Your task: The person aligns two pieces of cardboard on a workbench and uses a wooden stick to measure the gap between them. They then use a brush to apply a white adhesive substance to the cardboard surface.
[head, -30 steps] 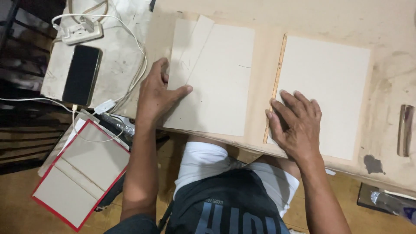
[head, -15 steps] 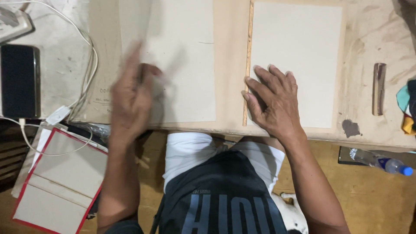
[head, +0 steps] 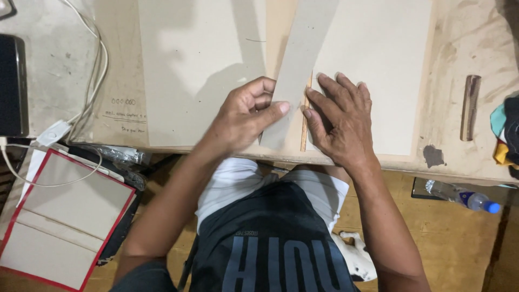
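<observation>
A person is sitting at a dusty work table (head: 465, 32), seen from above. Their left hand (head: 246, 116) is pinching a long, narrow strip of grey cardboard (head: 299, 67) near its lower end, thumb on top and fingers curled beneath. The strip is lying at the centre of the frame, in the gap between two large cardboard panels, its long axis running from the table's near edge up and slightly right, out past the top of the frame. The right hand (head: 340, 121) is lying open, palm down, fingers spread, pressing on the lower left corner of the right panel (head: 378, 59), beside a thin wooden slat (head: 305, 127) along that panel's edge. The left panel (head: 189, 65) is lying flat, left of centre.

The strip looks light, thin and fairly stiff, likely to bend if lifted by one end; holding it by its edges near the middle would probably steady it.

A comb (head: 469, 107) is lying at the right, white cables (head: 92, 81) at the upper left, and a red-edged board cover (head: 59, 216) on the floor, lower left.
</observation>
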